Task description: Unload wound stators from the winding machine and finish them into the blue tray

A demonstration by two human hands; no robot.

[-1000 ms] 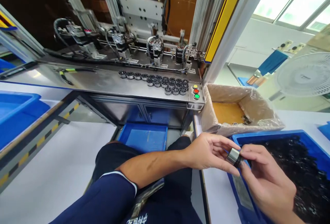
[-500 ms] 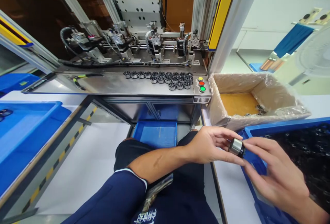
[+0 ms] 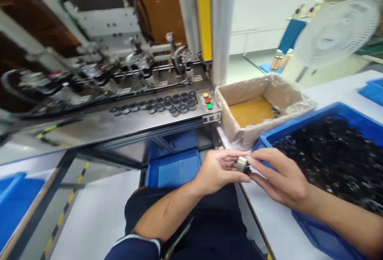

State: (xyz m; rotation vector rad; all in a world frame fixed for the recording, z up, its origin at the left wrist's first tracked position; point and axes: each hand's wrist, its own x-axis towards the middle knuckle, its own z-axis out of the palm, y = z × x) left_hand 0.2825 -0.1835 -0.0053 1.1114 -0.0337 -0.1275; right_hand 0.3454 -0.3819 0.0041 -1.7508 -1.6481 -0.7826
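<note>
A small cylindrical part (image 3: 242, 164) with a silvery metal ring and a black end is held between my two hands, above the table's edge. My left hand (image 3: 220, 171) grips it from the left, thumb below and fingers curled behind. From the right, my right hand (image 3: 279, 174) pinches its black end with thumb and fingertips. To the right stands a blue bin (image 3: 265, 139) heaped with black plastic parts (image 3: 332, 152). Several similar ring-shaped parts (image 3: 158, 104) sit in rows on the machine's metal ledge (image 3: 143, 123).
A plastic-lined carton (image 3: 236, 130) with a few parts inside stands beyond my hands. Yellow, red and green buttons (image 3: 207, 100) are at the ledge's right end. Green-handled pliers (image 3: 44, 131) lie at its left. A blue tray (image 3: 175, 170) is below; a white fan (image 3: 335, 32) stands at right.
The view has swung to the right, showing more of the blue bin and fan. Both hands still hold the cylindrical part between them.
</note>
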